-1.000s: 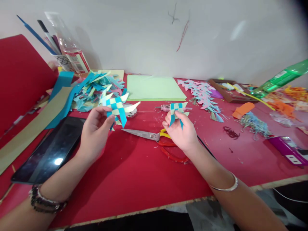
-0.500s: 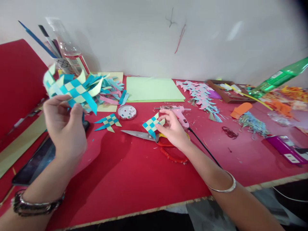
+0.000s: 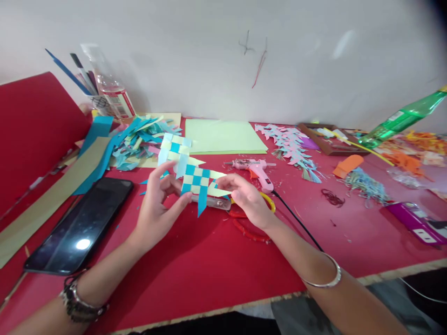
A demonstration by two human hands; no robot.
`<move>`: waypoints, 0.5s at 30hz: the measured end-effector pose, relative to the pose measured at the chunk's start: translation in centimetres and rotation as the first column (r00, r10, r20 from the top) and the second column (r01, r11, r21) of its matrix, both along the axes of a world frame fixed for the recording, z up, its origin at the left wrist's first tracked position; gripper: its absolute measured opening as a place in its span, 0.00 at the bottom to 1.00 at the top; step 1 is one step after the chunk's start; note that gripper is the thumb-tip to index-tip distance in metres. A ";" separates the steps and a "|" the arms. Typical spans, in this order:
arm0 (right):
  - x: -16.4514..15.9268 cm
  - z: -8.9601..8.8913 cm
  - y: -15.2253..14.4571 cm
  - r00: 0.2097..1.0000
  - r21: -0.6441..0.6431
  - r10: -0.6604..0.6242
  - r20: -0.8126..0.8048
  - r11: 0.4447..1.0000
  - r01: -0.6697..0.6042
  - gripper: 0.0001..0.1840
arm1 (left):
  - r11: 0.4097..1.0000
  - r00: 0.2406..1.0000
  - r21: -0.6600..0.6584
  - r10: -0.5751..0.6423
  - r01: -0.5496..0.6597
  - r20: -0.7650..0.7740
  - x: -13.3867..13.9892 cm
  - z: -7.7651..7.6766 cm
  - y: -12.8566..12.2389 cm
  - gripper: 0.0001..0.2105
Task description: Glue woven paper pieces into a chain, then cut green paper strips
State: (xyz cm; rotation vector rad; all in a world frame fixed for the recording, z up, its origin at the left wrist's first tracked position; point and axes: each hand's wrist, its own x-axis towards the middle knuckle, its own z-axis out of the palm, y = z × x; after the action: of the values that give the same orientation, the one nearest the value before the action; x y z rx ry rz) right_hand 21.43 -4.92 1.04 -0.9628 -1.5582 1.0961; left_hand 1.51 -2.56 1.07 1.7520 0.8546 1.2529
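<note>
One checked paper weave [image 3: 196, 180] is above the worktop [image 3: 209, 279], between its front and back edges; the grip of the left hand [image 3: 157, 204] pinches it. Whether the right hand [image 3: 249, 200] clasps its pale strips, I cannot tell.

"Where was the woven paper [image 3: 196, 179]?"
"Between the left hand [image 3: 159, 207] and the right hand [image 3: 252, 204], above the counter [image 3: 209, 279]."
"And around it?"
"The phone [image 3: 82, 225] lay left, the glue gun [image 3: 259, 170] right, paper sheets [image 3: 223, 136] behind, near the wall [image 3: 188, 60]."
</note>
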 end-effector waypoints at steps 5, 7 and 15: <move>0.0 -0.6 0.3 0.999 -0.109 0.004 0.046 0.994 0.001 0.06 | 0.999 0.993 0.044 0.022 -0.017 -0.118 0.1 0.0 -0.4 0.25; 0.0 -0.8 0.5 0.999 -0.125 0.004 0.053 0.992 0.003 0.06 | 0.997 0.987 0.078 0.025 -0.013 -0.161 0.2 -0.2 -0.4 0.24; 0.5 -1.0 1.0 0.992 -0.060 -0.103 0.072 0.992 0.108 0.04 | 0.933 0.623 0.331 0.343 -0.139 -0.703 -4.4 2.0 3.3 0.16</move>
State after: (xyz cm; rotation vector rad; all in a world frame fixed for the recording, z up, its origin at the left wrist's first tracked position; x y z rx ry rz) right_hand 21.89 -3.88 0.05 -1.1244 -1.5170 1.0535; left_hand -2.85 0.72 3.05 2.4926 1.5055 0.7606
